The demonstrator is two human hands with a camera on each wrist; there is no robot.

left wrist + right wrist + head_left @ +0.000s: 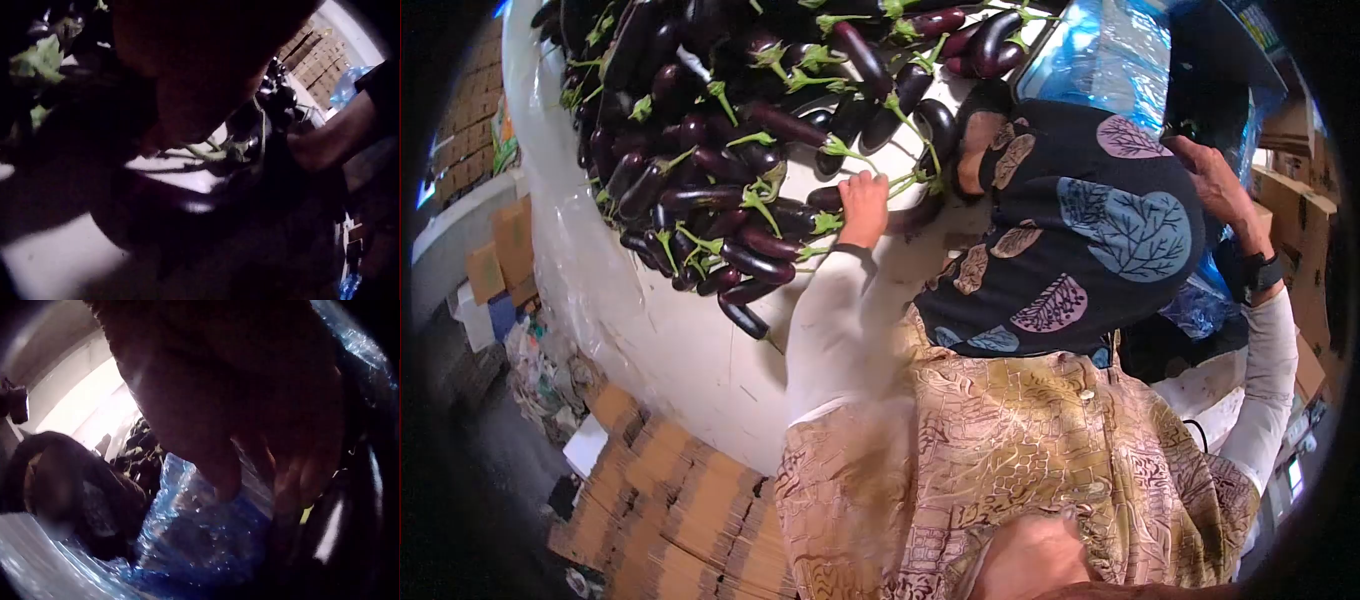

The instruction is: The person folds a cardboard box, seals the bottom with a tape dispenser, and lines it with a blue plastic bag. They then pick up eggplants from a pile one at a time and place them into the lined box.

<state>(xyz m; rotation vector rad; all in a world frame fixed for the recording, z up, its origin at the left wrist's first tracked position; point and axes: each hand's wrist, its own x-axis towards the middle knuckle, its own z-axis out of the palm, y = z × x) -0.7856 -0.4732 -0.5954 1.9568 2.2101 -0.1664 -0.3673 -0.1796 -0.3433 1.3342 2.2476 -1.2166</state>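
Note:
My left hand (pixel 864 208) lies at the edge of a heap of dark purple eggplants (pixel 770 268), fingers bent, with green stems close to its fingertips. An eggplant (pixel 915 215) lies just right of it, partly hidden by a patterned headscarf. In the left wrist view that hand is a dark shape above a stem (pixel 212 152). At the far right, my right hand (pixel 1212 180) reaches down beside the blue plastic liner (pixel 200 531) of a box. Its fingers point downward by a green tip and a glossy dark form; I cannot tell whether they hold it.
The headscarf (pixel 1135 220) covers much of the middle of the head view. The eggplants lie on a white tabletop (pixel 720 365) with clear plastic sheeting (pixel 575 240) along its left. Flattened cardboard (pixel 670 500) is stacked below, and cardboard boxes (pixel 1295 230) stand at the right.

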